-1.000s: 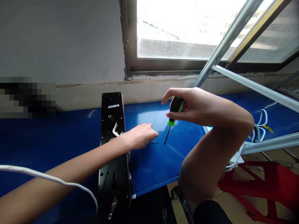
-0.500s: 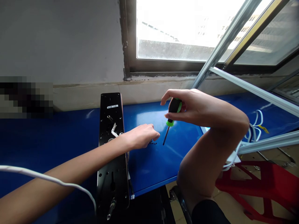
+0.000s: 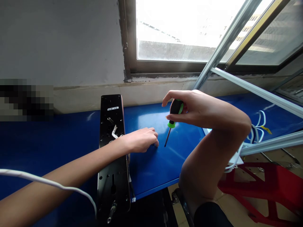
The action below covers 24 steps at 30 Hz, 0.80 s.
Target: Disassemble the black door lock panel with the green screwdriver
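Note:
My right hand [image 3: 196, 108] is closed round a black and green screwdriver [image 3: 174, 115], its thin shaft pointing down at the blue table [image 3: 151, 167]. My left hand [image 3: 140, 139] lies just left of the tip, fingers curled down on the table over the spot where small dark screws lay; the screws are hidden under it. Its wrist crosses a long black lock panel [image 3: 112, 151] that lies flat with a white label and a white wire stub.
A white cable [image 3: 47, 183] runs over my left forearm. Silver metal rails [image 3: 258, 90] slant across the right. White wires [image 3: 259, 129] lie at the table's right end above a red stool [image 3: 262, 189]. A window sits behind.
My left hand has curled its fingers in and covered the small screws that showed beside the screwdriver tip. The right hand and screwdriver have barely moved.

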Available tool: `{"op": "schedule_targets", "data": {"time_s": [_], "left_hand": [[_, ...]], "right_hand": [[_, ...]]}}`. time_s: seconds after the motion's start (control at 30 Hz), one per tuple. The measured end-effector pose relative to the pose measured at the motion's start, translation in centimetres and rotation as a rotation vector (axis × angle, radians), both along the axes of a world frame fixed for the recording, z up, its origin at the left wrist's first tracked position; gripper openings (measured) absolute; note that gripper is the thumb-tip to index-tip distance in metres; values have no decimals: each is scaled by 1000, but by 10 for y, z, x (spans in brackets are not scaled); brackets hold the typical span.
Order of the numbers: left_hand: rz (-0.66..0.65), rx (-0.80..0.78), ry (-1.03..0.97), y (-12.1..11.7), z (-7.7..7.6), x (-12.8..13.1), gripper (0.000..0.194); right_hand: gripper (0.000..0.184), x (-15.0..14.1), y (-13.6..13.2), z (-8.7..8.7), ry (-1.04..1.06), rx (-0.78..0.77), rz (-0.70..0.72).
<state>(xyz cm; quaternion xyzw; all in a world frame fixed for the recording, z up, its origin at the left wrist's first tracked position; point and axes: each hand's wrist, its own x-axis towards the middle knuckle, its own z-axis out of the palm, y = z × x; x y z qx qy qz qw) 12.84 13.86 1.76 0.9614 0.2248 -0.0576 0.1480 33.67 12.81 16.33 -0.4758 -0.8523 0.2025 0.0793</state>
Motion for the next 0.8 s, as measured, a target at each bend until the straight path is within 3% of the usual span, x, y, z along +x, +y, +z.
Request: {"op": "schedule_targets", "data": {"time_s": [0.8], "left_hand": [[2,25,3,-6,5,-6,32]], "right_hand": [[30,-2,-3,0,-11,-5,-3]]}}
